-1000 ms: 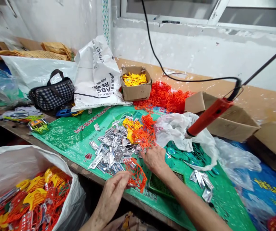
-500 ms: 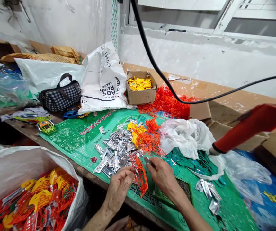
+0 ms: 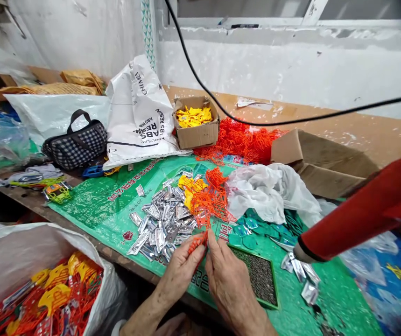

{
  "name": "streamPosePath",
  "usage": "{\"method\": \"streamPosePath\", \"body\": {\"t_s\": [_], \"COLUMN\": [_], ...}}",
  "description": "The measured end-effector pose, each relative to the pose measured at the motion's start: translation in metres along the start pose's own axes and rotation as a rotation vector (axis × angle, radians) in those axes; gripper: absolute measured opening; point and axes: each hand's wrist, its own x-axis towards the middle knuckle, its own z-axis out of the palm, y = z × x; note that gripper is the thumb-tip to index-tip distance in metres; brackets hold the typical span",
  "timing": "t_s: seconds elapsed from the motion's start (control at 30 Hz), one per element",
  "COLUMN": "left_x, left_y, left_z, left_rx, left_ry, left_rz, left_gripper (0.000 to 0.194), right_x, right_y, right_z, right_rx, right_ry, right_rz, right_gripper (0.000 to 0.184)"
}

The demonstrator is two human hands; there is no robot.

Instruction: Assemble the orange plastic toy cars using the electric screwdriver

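Note:
Between my hands is an orange-red plastic lattice part (image 3: pixel 198 242), held just above the front of the table. My left hand (image 3: pixel 177 275) is closed around its left side, thumb on top. The fingers of my right hand (image 3: pixel 230 280) are pinched together on its right end; whether a small metal piece sits under them is hidden. Just beyond my hands lies a heap of silvery metal plates (image 3: pixel 161 219). Orange lattice parts (image 3: pixel 209 200) and yellow plastic parts (image 3: pixel 189 186) lie behind it. A green tray of small dark screws (image 3: pixel 259 275) is beside my right hand.
A red power screwdriver (image 3: pixel 354 219) hangs at the right, its tip near loose metal plates (image 3: pixel 308 284). A white sack (image 3: pixel 105 280) of red and yellow parts stands front left. Behind are a carton of yellow parts (image 3: pixel 196 135), a white bag (image 3: pixel 266 191) and green parts (image 3: pixel 249 228).
My right hand has moved left and met the orange part; the small silvery piece in its fingers is now hidden. The part has turned and is mostly covered by my fingers. The view has shifted.

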Motion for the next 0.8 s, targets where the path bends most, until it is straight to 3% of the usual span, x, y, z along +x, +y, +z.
{"method": "streamPosePath", "body": {"t_s": [0.17,0.3,0.5,0.67,0.8], "left_x": [0.006,0.011,0.009,0.006,0.009], "left_y": [0.013,0.014,0.019,0.029,0.027], "left_z": [0.001,0.005,0.007,0.005,0.002], "left_rx": [0.291,0.197,-0.008,-0.083,0.018], "left_ry": [0.037,-0.068,-0.145,-0.169,-0.135], "left_rz": [-0.006,-0.061,-0.073,-0.097,-0.092], "left_gripper": [0.034,0.037,0.035,0.032,0.025], "right_x": [-0.002,0.001,0.007,0.012,0.013], "right_y": [0.005,0.013,0.023,0.027,0.025], "right_z": [-0.016,-0.028,-0.020,-0.020,-0.011], "right_rx": [0.228,0.427,0.712,1.109,1.093], "right_ry": [-0.277,-0.454,-0.240,-0.164,-0.090], "right_rz": [0.124,0.232,0.390,0.641,0.695], "right_gripper": [0.058,0.056,0.039,0.025,0.027]}}
